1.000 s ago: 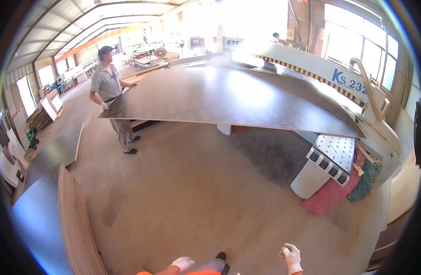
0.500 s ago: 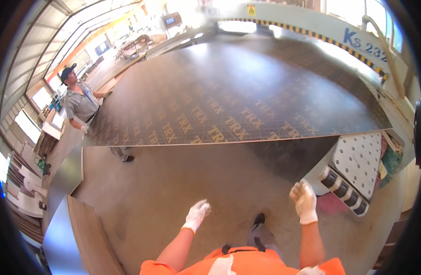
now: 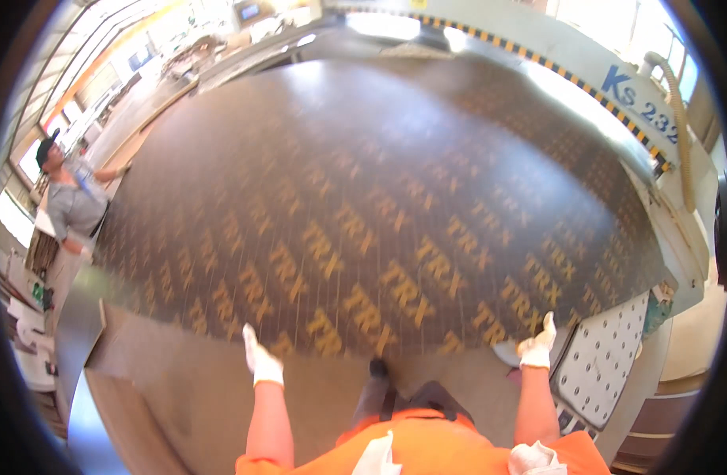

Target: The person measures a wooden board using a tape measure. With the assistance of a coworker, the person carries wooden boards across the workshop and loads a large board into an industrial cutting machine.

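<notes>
a broad, brown, gold-printed board [image 3: 363, 214] is stretching ahead; white-gloved left hand [image 3: 262, 362] and right hand [image 3: 537, 350] are lying at its near edge, grip unclear. a white, black-dotted table [image 3: 605, 360] is standing right; a grey-shirted co-worker [image 3: 72, 207], left.

A panel [image 3: 363, 198] spans the middle, with a co-worker [image 3: 77, 202] beside its left end, a machine beam [image 3: 609, 95] at upper right, a table [image 3: 605, 360] lower right, and stacked boards [image 3: 130, 419] lower left.

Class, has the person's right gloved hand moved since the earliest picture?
Yes: forward; the right gloved hand, then short of the white dotted machine table, is now beside its left edge.
</notes>
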`<action>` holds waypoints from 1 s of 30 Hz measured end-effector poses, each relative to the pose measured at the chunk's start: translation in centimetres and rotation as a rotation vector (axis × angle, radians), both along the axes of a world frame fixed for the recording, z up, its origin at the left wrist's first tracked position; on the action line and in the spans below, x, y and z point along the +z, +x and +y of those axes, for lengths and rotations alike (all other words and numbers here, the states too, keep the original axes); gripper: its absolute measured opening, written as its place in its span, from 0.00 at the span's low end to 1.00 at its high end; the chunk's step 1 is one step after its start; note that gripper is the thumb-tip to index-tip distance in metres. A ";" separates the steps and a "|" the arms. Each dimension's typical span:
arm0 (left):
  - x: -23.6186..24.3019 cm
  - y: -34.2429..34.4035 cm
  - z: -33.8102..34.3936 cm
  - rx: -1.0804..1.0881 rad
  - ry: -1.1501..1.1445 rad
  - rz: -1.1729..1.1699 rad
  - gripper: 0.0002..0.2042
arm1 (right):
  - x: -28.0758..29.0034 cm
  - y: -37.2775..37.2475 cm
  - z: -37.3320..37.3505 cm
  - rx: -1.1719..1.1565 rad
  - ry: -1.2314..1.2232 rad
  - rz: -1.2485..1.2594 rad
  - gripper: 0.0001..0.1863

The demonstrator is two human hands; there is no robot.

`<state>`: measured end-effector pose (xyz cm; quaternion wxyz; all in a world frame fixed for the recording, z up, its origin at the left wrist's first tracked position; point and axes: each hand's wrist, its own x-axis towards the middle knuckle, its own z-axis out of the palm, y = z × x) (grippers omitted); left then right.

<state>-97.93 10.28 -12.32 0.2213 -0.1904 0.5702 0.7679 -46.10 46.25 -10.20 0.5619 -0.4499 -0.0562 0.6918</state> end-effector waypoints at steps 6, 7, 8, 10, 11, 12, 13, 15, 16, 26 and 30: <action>-2.8 1.7 -1.2 0.085 -0.356 0.085 0.46 | 1.3 0.2 -0.9 -0.066 -0.353 -0.347 0.51; -3.0 1.6 -0.9 0.080 -0.380 0.033 0.47 | -0.5 2.4 -0.7 -0.010 -0.187 -0.279 0.53; -4.1 1.2 -1.3 0.080 -0.414 -0.018 0.47 | -2.9 4.5 -0.9 0.052 -0.027 -0.215 0.55; -6.5 -0.7 -4.4 0.227 -0.594 -0.121 0.47 | -1.5 2.6 -0.5 0.138 -0.013 -0.206 0.58; -9.2 0.0 -7.3 0.199 -0.781 0.246 0.39 | -1.1 1.8 0.0 0.118 -0.139 -0.248 0.59; -9.2 0.4 -6.7 0.173 -0.784 0.248 0.39 | -1.0 2.1 0.2 0.075 -0.263 -0.306 0.60; -8.4 1.4 -5.8 0.130 -0.799 0.231 0.44 | -2.3 3.3 0.6 0.040 -0.150 -0.230 0.55; -8.1 1.2 -6.5 0.101 -0.812 0.244 0.49 | -3.2 3.3 1.5 0.035 -0.105 -0.140 0.50; -7.8 1.2 -6.7 0.113 -0.826 0.249 0.49 | -1.9 1.9 1.9 0.044 -0.064 -0.061 0.45; 3.0 5.0 -1.4 0.220 -0.795 -0.042 0.51 | 3.8 -0.8 3.9 -0.030 -0.192 0.082 0.34; 4.2 4.9 -0.7 0.184 -0.829 -0.020 0.50 | 3.5 0.2 3.9 -0.016 -0.287 0.044 0.31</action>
